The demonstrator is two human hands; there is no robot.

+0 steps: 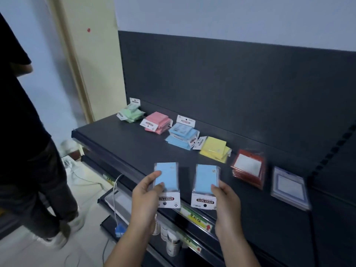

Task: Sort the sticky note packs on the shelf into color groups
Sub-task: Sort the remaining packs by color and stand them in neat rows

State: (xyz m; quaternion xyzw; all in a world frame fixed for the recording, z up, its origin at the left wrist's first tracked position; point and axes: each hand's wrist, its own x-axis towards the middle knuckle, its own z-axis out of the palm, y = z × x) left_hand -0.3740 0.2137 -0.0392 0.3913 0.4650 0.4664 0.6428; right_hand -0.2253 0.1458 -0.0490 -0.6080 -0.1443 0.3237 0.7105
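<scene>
Dark grey shop shelf (115, 143) with a matching back panel, set against a pale wall; the floor is light. Along the rear of the shelf, from left to right, lie separate piles of sticky note packs: green pile (132, 113), pink pile (157, 123), blue pile (183, 134) and yellow pile (214, 149), each near its neighbour, the blue and yellow almost touching. Further right sit red-framed packs (248, 167) and, beyond them, blue-bordered packs (289, 186), both blurred. Above the front edge of the shelf, the left hand (146, 197) grips the left blue pack (167, 176), thumb on its face and fingers curled behind. The right hand (225, 199) grips the right blue pack (206, 178) at its right edge in like manner. Both packs are held side by side, apart, with their white "STICKY NOTE" header cards turned toward the person. A yellow price strip (196, 218) runs along the shelf front; small bottles (171, 241) stand on a lower shelf. A white cable (115, 199) hangs at the left. A second person in dark clothing (28, 151) stands at the far left.
</scene>
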